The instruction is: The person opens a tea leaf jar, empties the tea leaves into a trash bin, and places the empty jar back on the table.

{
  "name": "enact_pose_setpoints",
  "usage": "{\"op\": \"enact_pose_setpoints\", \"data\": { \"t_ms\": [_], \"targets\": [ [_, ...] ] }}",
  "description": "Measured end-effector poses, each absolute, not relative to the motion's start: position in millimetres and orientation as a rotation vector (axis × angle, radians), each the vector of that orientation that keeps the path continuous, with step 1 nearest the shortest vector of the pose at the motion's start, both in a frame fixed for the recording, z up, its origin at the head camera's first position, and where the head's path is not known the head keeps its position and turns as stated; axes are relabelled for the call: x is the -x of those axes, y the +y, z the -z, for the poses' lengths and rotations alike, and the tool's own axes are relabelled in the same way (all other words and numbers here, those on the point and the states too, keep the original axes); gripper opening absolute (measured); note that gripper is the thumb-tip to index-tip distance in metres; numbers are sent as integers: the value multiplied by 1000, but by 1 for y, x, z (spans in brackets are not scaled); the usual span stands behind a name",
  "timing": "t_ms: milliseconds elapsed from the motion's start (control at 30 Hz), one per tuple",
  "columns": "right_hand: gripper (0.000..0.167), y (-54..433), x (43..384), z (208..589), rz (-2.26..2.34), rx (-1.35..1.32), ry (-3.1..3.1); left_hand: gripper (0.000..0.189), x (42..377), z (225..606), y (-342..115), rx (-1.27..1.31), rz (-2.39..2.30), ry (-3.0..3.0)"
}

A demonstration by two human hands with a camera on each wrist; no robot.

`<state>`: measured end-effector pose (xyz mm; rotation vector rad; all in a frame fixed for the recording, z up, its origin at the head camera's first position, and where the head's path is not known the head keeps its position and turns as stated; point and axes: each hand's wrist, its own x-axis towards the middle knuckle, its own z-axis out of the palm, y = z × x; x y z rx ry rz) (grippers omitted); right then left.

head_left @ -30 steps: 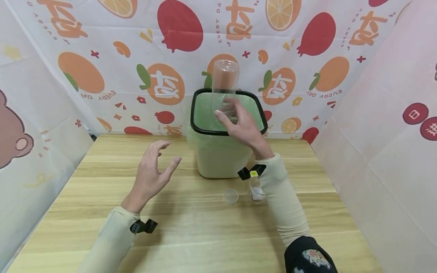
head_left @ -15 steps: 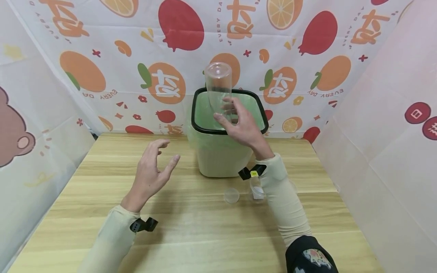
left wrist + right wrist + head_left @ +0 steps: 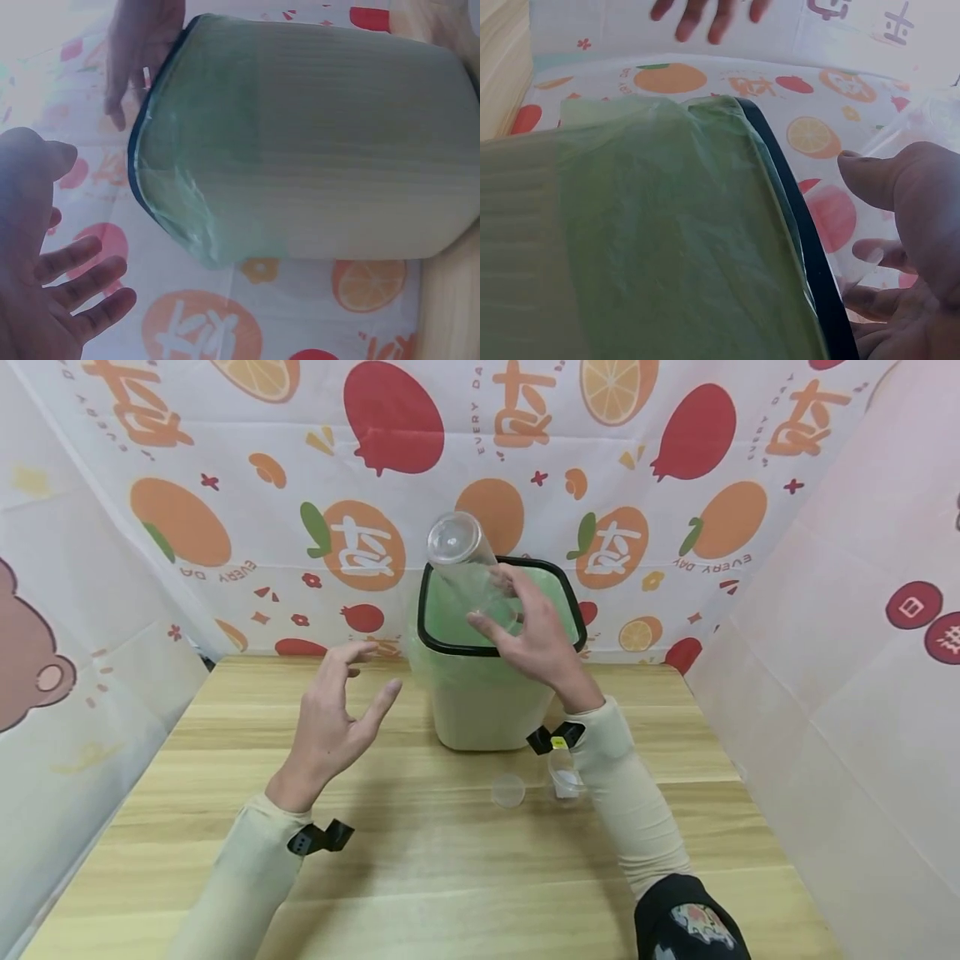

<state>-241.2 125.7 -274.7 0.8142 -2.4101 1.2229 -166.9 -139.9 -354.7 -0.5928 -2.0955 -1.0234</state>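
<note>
My right hand (image 3: 536, 635) grips a see-through plastic bottle (image 3: 459, 547) over the mouth of a bin (image 3: 491, 702). The bottle leans to the left with its round base up. Its lower end is hard to make out against the green liner (image 3: 450, 618). In the right wrist view the thumb and fingers (image 3: 877, 180) curve beside the bin's black rim (image 3: 810, 225). My left hand (image 3: 330, 718) hovers left of the bin, thumb and fingers spread apart, holding nothing; the left wrist view also shows its loose fingers (image 3: 90, 285).
On the wooden table (image 3: 420, 877), in front of the bin, lie a flat clear disc (image 3: 507, 791) and a small clear tub (image 3: 565, 781) with something white in it. The right sleeve (image 3: 630, 810) is close beside the tub. A fruit-print cloth (image 3: 300, 552) hangs behind the bin.
The bottle has tipped from nearly upright to leaning left, its base swinging left and down. The right hand has hardly moved. The left hand has risen slightly.
</note>
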Motion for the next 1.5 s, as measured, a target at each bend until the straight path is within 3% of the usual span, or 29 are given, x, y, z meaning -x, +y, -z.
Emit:
{"op": "enact_pose_setpoints", "data": {
  "t_ms": [400,867,1500],
  "targets": [
    [64,137,239,269,-1025,-836,-2322,50,165,323,-133,670,1026,-1953],
    [62,139,231,269,-890,-862,-2310,69,165,286,-115,711,979,-1886],
    [61,129,226,275,-671,-926,-2184,52,171,263,-95,792,839,-1981]
  ]
}}
